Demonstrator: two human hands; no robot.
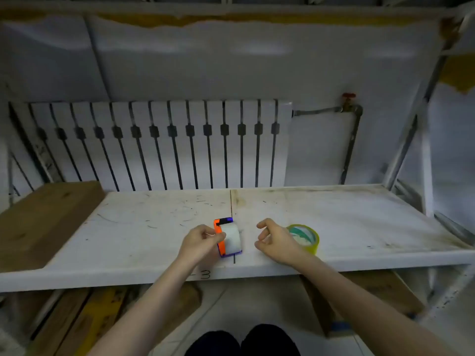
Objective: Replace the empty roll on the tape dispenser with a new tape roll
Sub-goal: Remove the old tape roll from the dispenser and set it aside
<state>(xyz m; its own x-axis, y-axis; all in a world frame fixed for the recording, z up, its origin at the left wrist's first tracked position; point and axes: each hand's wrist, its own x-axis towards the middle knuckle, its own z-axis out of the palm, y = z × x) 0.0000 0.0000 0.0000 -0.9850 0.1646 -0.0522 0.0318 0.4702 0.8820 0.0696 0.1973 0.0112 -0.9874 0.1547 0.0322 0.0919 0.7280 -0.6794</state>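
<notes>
An orange and purple tape dispenser (pixel 221 224) lies near the front edge of the white table (pixel 154 227), with a pale whitish roll (pixel 232 238) in it. My left hand (pixel 200 241) grips the dispenser's orange left side with pinched fingers. My right hand (pixel 275 240) hovers just right of the dispenser, fingers curled and apart, holding nothing. Behind and right of that hand a roll of yellowish clear tape (pixel 307 237) lies flat on the table, partly hidden by the hand.
A wooden board (pixel 43 217) rests on the table's left end. A white radiator (pixel 159 142) and a pipe with a red valve (pixel 348 98) stand behind. Metal frame posts (pixel 424 155) rise at the right. Boards and cardboard (pixel 372 296) lie under the table.
</notes>
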